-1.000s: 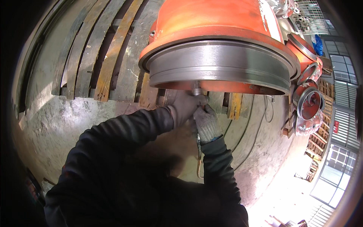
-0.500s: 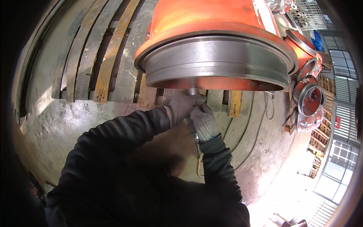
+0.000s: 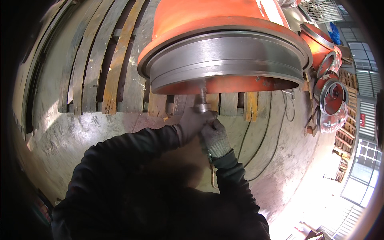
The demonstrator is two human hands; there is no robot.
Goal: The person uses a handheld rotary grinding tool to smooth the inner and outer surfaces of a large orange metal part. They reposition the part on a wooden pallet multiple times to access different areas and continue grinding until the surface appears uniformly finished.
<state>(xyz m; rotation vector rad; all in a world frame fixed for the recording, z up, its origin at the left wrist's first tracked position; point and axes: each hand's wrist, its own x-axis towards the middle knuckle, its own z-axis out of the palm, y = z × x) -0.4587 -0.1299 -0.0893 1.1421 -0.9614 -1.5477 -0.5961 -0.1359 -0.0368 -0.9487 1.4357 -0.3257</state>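
Both hands wear grey knitted gloves and are closed round an air-powered hand tool (image 3: 203, 107) with a metal nose and a slim shaft. My left hand (image 3: 190, 126) wraps the tool just behind its nose. Close against it, my right hand (image 3: 216, 138) grips farther back, where the tool's body is mostly hidden by fingers. A hose (image 3: 212, 172) hangs from the tool's rear. The shaft points away from me into the open mouth of a large orange casting (image 3: 216, 22), under its bare-metal machined ring (image 3: 228, 52). The shaft's far end is hard to make out.
Wooden slatted pallets (image 3: 114, 76) lie on the concrete floor at the far left and under the casting. A dark hose (image 3: 266, 146) curves over the floor to the right. More orange castings (image 3: 331, 96) with round openings stand at the right, near stacked pallets (image 3: 347, 138).
The tool and both hands have drawn back toward me from the casting's lower edge, so more of the shaft shows. Both hands keep their grip. The view has shifted slightly.
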